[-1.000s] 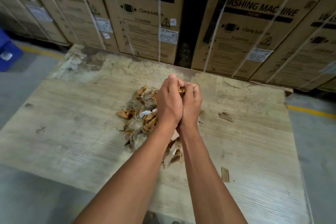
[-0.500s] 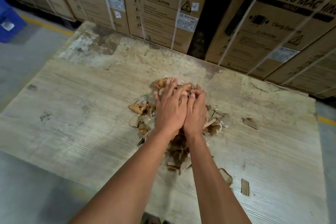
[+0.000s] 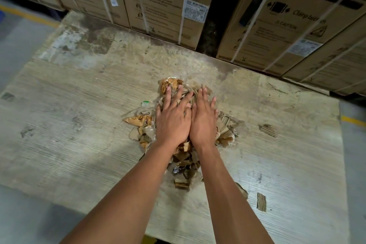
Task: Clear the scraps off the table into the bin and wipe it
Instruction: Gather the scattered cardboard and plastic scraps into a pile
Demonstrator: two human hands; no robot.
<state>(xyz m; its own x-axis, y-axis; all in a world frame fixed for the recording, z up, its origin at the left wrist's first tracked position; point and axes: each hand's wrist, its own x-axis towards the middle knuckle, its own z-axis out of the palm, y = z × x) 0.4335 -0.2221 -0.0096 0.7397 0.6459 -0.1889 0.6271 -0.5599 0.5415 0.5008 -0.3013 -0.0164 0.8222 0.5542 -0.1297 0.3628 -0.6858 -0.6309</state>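
At the far left of the frame a grey floor (image 3: 17,49) with a yellow line borders the worn, pale surface (image 3: 69,125), which fills most of the view. Just left of centre, torn cardboard bits and crumpled clear plastic spread out as a pile of scraps (image 3: 184,156) on the middle of the surface. The left hand (image 3: 174,119) lies palm down on the pile, its grip wide, fingers straight and spread, holding nothing. Touching it along the inner edge, the right hand (image 3: 204,119) presses flat on the same pile, grip likewise wide with straight fingers. Right of the hands, a loose cardboard piece (image 3: 261,202) lies near the surface's lower right edge. Strapped washing machine boxes (image 3: 287,25) stand along the top, behind the surface.
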